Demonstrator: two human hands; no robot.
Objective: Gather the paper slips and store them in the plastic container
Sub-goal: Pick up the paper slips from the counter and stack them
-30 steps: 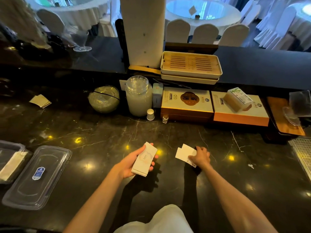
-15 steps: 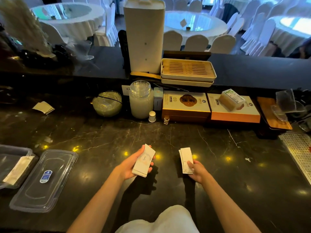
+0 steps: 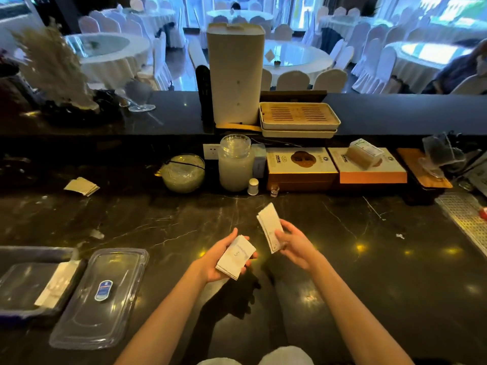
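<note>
My left hand (image 3: 214,262) holds a stack of white paper slips (image 3: 236,256) above the dark marble counter. My right hand (image 3: 293,243) grips a second small bunch of slips (image 3: 268,223), lifted off the counter and tilted up, just right of the first stack. The plastic container (image 3: 15,309) sits at the far left with one white slip (image 3: 56,283) lying in it. Its clear lid (image 3: 102,299) lies beside it on the counter. More slips (image 3: 82,186) lie at the back left of the counter.
Along the back stand a glass bowl (image 3: 183,173), a glass jar (image 3: 235,162), two flat gift boxes (image 3: 300,165) and a wooden board (image 3: 421,169). A metal drain grid (image 3: 463,219) is at the right. A raised ledge carries a tall white appliance (image 3: 235,75) and stacked trays (image 3: 299,118).
My right hand has picked its slips up from the counter and raised them toward the left hand's stack. The camera view has tilted upward.
</note>
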